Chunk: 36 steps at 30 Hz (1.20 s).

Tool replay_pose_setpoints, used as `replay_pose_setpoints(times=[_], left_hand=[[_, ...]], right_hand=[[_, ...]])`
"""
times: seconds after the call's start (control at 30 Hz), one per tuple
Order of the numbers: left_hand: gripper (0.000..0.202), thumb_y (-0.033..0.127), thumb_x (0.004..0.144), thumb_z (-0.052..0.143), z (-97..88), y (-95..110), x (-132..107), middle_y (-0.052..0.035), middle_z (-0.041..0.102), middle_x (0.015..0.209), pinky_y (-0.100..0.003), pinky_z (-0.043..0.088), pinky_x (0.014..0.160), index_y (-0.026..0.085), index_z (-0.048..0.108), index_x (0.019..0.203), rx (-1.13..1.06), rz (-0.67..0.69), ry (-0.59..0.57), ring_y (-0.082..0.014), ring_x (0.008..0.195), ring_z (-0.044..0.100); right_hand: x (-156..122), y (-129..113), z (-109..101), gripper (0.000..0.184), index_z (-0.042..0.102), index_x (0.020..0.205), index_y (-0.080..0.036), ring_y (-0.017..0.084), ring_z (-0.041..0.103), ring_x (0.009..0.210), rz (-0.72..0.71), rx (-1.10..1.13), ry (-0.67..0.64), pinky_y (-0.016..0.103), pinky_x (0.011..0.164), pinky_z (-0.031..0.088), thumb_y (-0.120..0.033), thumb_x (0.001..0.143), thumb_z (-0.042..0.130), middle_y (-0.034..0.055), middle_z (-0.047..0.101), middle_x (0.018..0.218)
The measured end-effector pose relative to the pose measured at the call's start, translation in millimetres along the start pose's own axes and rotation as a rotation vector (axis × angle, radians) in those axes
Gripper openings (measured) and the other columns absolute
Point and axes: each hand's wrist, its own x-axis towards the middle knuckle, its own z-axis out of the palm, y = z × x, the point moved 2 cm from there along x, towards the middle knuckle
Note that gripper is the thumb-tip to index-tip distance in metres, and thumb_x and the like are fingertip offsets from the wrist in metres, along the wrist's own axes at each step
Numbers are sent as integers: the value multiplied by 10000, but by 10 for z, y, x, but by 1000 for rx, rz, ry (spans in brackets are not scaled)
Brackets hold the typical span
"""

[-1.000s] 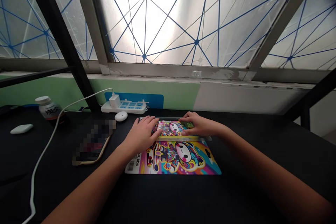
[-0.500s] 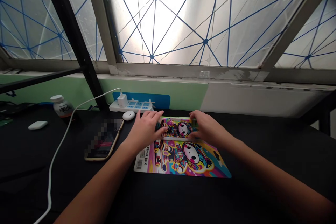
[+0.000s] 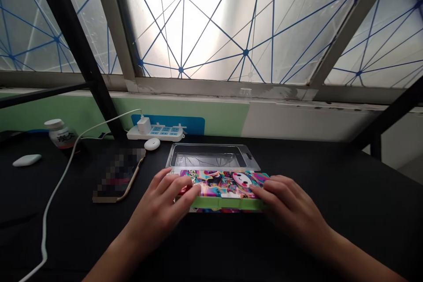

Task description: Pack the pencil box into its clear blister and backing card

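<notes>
Multicoloured pencil box sits on the black worktop, long axis left to right, just before a clear plastic tray. The left hand and right hand clasp its ends.

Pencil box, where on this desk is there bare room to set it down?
Widest bare patch: the black desk right of the pencil box and clear plastic tray, out to the frame leg. A narrower strip lies between charger cable and left hand. Crowded on the left: phone, power strip, bottle.
</notes>
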Motion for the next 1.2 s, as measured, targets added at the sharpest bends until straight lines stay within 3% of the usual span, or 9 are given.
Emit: replay_pose_setpoints(times=[0.2,0.3,0.4,0.63,0.8,0.93,1.03,1.13,1.2], left_hand=[[569,265,832,714,169,-164,-246,-108,527,1449,-486,455,1078,270,511,1364,-297,-345,-314,-331,1326,478],[822,443,800,763,160,-230,-288,-98,466,1523,-511,414,1129,309,367,1508,-438,-492,-469,-341,1402,423],[863,451,772,786,145,-251,-288,-93,463,1528,-514,405,1137,324,373,1519,-488,-603,-498,-346,1419,409],[931,363,728,815,172,-218,-252,-108,469,1516,-515,392,1140,312,350,1533,-512,-652,-443,-360,1410,414],[1065,380,778,775,189,-195,-290,-114,382,1572,-516,358,1158,332,105,1604,-522,-641,-466,-357,1469,313],[1074,404,791,759,191,-190,-307,-123,410,1550,-525,385,1131,334,63,1607,-521,-642,-468,-375,1459,321],[973,429,809,734,168,-202,-290,-123,459,1510,-511,389,1132,305,174,1595,-484,-647,-441,-372,1444,345],[701,448,847,677,145,-219,-262,-115,537,1420,-474,442,1093,279,428,1479,-462,-683,-410,-346,1352,470],[547,455,866,642,142,-229,-248,-107,565,1367,-454,475,1056,269,541,1370,-465,-706,-390,-325,1278,535]], right_hand=[[-198,-8,202,273,605,1195,-259,299,650,1153,124,221,-165,468,915,579,-229,925,583,135,672,1272],[-214,64,221,475,568,1313,-267,339,571,1285,214,344,-295,528,1012,525,-396,876,699,152,590,1423],[-247,183,193,672,523,1406,-276,343,528,1333,319,444,-401,531,1055,492,-481,812,762,142,555,1468],[-68,488,68,431,721,1146,-272,332,659,1143,561,725,-534,434,950,548,-526,799,751,83,692,1295],[164,706,134,477,740,875,-216,237,657,724,826,686,-357,326,613,514,-647,903,536,51,725,786],[134,718,276,456,720,956,-218,242,647,730,926,642,-153,327,612,502,-637,896,552,54,722,807],[29,649,261,417,717,1004,-243,268,672,804,891,618,-170,366,693,538,-604,926,524,70,741,910],[-105,539,179,410,706,1143,-269,314,668,1036,665,724,-320,431,878,549,-569,946,509,99,715,1144],[-212,460,135,479,641,1296,-299,338,611,1195,534,757,-406,463,992,513,-553,891,618,106,634,1328]])
